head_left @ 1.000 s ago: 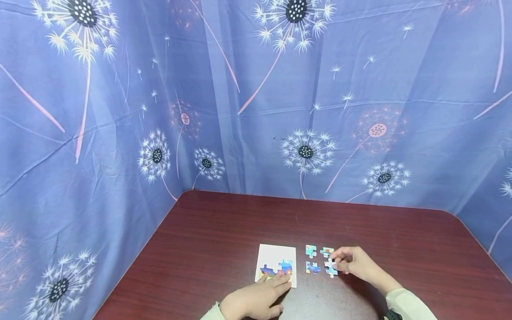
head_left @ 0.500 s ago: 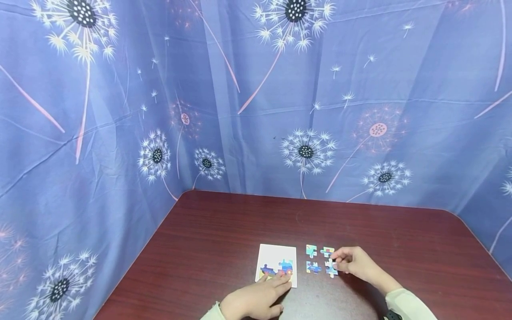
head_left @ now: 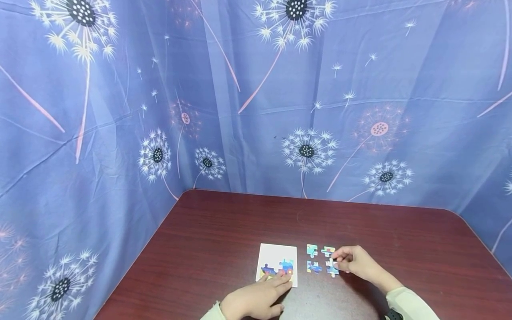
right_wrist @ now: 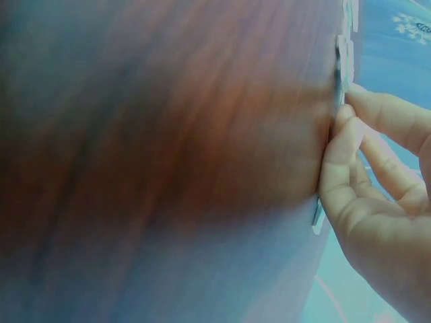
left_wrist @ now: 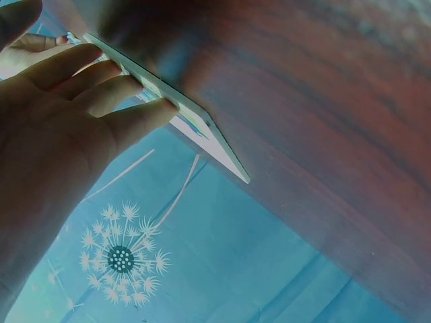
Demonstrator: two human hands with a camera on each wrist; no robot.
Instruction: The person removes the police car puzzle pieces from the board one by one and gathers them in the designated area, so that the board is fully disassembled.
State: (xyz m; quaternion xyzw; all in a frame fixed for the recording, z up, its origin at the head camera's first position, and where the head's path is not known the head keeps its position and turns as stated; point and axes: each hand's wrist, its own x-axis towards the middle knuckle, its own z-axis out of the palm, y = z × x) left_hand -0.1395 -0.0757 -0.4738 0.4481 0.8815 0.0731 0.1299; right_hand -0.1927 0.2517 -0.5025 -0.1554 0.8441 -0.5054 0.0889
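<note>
My left hand [head_left: 258, 298] lies with its fingers stretched over the lower part of a white puzzle board [head_left: 278, 252], fingertips resting on it. On that board shows a blue vehicle picture [head_left: 286, 266], partly covered by the fingers. Right of the board, my right hand [head_left: 356, 262] has its thumb and curled index finger at the right edge of a light blue puzzle piece [head_left: 331, 269], pinching it near the tabletop. In the right wrist view, the fingertips [right_wrist: 351, 94] meet the thin edges of the pieces, seen side-on.
Three other puzzle pieces lie close by: a turquoise piece [head_left: 312, 250], a piece with red and yellow [head_left: 328, 251] and a blue piece [head_left: 314, 266]. The dark red wooden table [head_left: 224, 226] reaches back to a blue dandelion-print curtain [head_left: 256, 146], which also hangs at the left.
</note>
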